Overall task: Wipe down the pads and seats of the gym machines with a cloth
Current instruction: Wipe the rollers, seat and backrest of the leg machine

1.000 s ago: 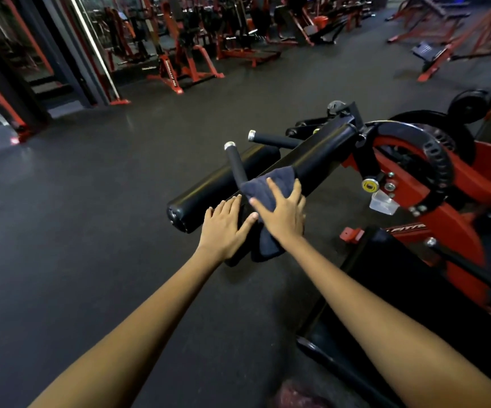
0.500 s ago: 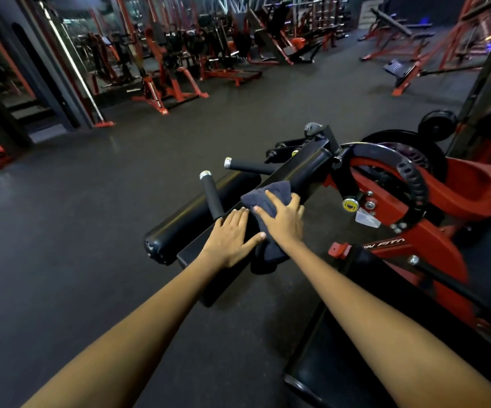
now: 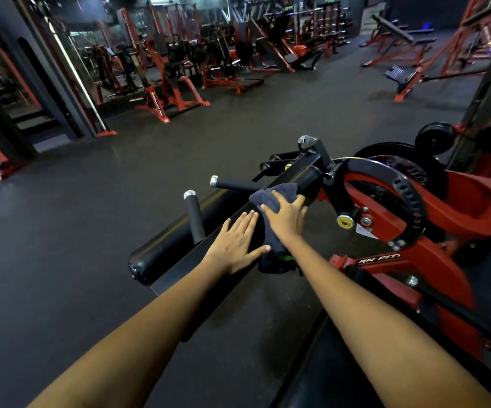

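Observation:
A long black pad of a red gym machine lies across the middle of the view. A dark blue cloth is draped over the pad, its lower end hanging down the near side. My right hand presses flat on the cloth with straight fingers. My left hand rests flat on the bare pad just left of the cloth, fingers straight. Two black handles stick out beyond the pad.
A black seat lies under my right forearm. A black roller pad runs behind the flat pad. Weight plates hang at the right. Several red machines line the far side across a dark rubber floor.
My right hand has slid the cloth further along the pad toward the machine's pivot. My left hand stays flat on the pad. The camera has tilted up, showing more of the room.

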